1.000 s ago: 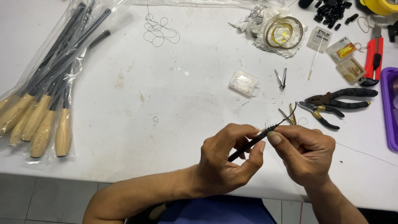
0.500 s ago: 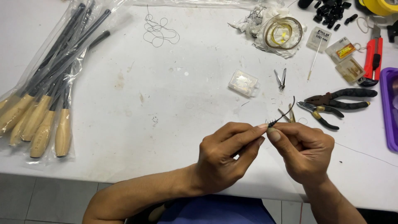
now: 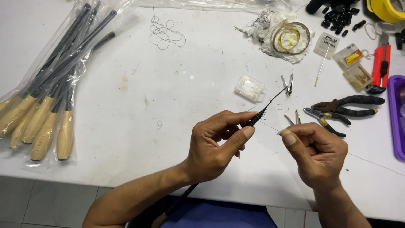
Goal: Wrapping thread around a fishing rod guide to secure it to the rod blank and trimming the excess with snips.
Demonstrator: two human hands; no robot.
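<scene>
Just below the small clear plastic box (image 3: pixel 250 88) on the white table (image 3: pixel 126 126), the left hand (image 3: pixel 215 145) pinched a thin black rod (image 3: pixel 265 107) between thumb and forefinger, its fine tip slanting up toward the box's right side. Fingers were clamped on the rod's lower end, the rest of that hand curled under. The right hand (image 3: pixel 316 154) sat lower right of the box, apart from the rod, its fingers curled in with thumb pressed on forefinger; whether it gripped a fine line I could not tell, though a thin strand ran off from it across the table. Right of the box lay small metal clippers (image 3: pixel 287 83), and further right the black-handled pliers (image 3: pixel 350 105) rested beside a second, smaller pair of pliers (image 3: pixel 325 120). Beyond those, a red utility knife (image 3: pixel 381 63) lay near a purple tray (image 3: pixel 397 122). Up and right of the box sat a clear spool of line (image 3: pixel 291 37). Far left of the box, wooden-handled tools in plastic sleeves (image 3: pixel 46 101) lay fanned out, and a loose loop of thin thread (image 3: pixel 164 33) curled above and left.
</scene>
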